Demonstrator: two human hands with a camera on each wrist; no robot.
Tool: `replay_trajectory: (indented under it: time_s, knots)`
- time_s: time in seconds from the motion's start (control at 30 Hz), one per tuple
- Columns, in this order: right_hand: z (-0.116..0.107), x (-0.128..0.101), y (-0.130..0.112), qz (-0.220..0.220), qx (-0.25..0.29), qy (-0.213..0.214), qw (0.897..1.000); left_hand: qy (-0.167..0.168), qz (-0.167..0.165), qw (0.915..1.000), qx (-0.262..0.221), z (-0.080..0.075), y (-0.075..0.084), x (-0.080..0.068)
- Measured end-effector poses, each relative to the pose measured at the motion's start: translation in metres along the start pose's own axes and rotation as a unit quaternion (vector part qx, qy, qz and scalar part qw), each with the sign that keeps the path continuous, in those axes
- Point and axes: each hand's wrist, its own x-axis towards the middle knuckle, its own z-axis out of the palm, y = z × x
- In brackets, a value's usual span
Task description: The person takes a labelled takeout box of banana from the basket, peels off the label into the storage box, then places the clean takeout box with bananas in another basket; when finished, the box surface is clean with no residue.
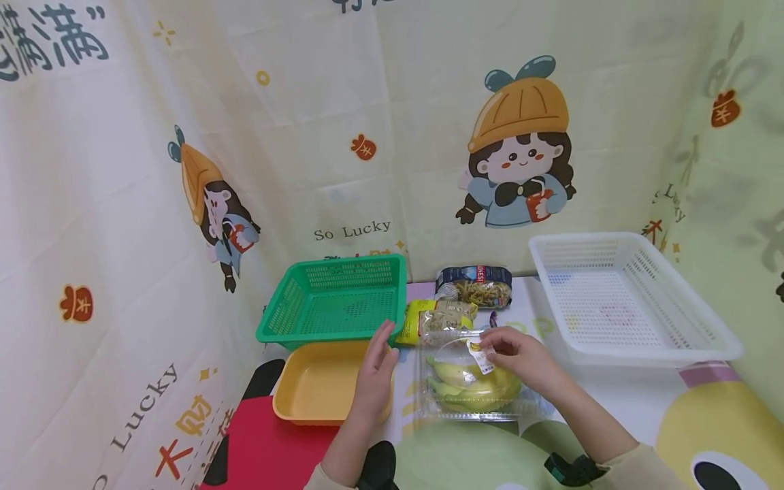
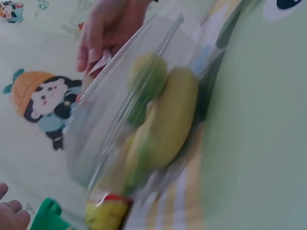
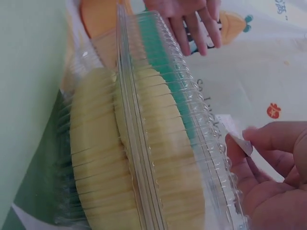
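Note:
A clear plastic clamshell box with yellow-green bananas inside stands on the table, its lid down. At the top of the lid, my right hand pinches the edge of a white printed sticker between thumb and finger. The sticker's corner curls up from the plastic in the right wrist view. To the left of the box, my left hand hangs with straight fingers over the right side of the yellow basin. Nothing is held in it, and its open palm shows in the right wrist view.
A green basket stands behind the yellow basin. A yellow snack bag and a dark blue pasta bag lie behind the box. At the right is a large white basket. A printed cloth hangs behind everything.

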Motion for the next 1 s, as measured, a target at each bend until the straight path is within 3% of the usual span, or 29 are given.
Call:
replay_trajectory:
  time_s: [0.17, 0.23, 0.37, 0.47, 0.6, 0.7, 0.87, 1.0]
  knots:
    - [-0.002, 0.002, 0.005, -0.016, 0.016, 0.014, 1.0, 0.034, 0.004, 0.999, 0.027, -0.041, 0.002, 0.006]
    - [-0.003, 0.002, 0.006, -0.009, 0.032, 0.02, 0.999, 0.041, -0.012, 0.9982, 0.043, -0.059, 0.005, 0.009]
    - [-0.005, 0.001, 0.007, 0.014, 0.043, 0.022, 0.999, 0.056, -0.051, 0.9941, 0.078, -0.095, 0.025, 0.009]
    - [-0.005, 0.001, 0.007, 0.025, 0.049, 0.019, 0.998, 0.069, -0.069, 0.9896, 0.106, -0.126, 0.025, 0.009]
    - [-0.004, 0.001, 0.007, 0.032, 0.055, 0.014, 0.998, 0.084, -0.104, 0.9822, 0.132, -0.164, 0.004, 0.009]
    - [-0.003, 0.0, 0.007, 0.036, 0.048, 0.013, 0.998, 0.094, -0.134, 0.9753, 0.148, -0.181, -0.004, 0.005]
    - [-0.002, -0.001, 0.006, 0.049, 0.04, 0.015, 0.998, 0.112, -0.173, 0.964, 0.167, -0.198, -0.025, 0.001]
    - [-0.002, -0.002, 0.004, 0.056, 0.044, 0.014, 0.997, 0.085, -0.214, 0.9603, 0.158, -0.204, -0.043, 0.003]
